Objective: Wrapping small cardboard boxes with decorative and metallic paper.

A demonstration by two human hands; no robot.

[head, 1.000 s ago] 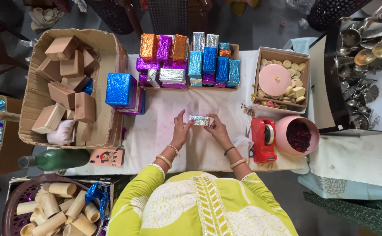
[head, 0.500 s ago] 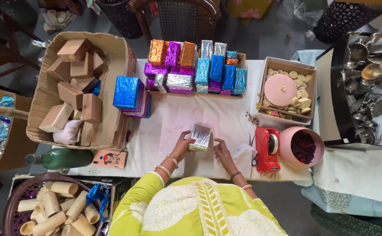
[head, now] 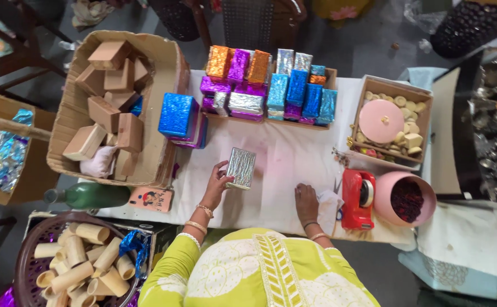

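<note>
My left hand [head: 216, 183] grips a small box wrapped in silver foil [head: 241, 167] by its left edge, holding it on the white tablecloth [head: 282, 159]. My right hand [head: 306, 203] rests palm down on the cloth to the right, touching a crumpled white cloth [head: 330, 207] beside a red tape dispenser [head: 357, 198]. It holds nothing that I can see. A blue foil-wrapped box [head: 178, 115] sits on a purple one just beyond my left hand.
A tray of foil-wrapped boxes [head: 271, 85] in orange, purple, silver and blue stands at the back. A carton of plain brown boxes [head: 112, 108] is at left. A green bottle [head: 89, 195], a pink bowl [head: 406, 199] and a basket of tubes [head: 78, 261] lie nearer.
Both hands held the silver box a second ago. Now the right hand has let go and moved right to the white cloth. The left hand keeps the box, turned more upright.
</note>
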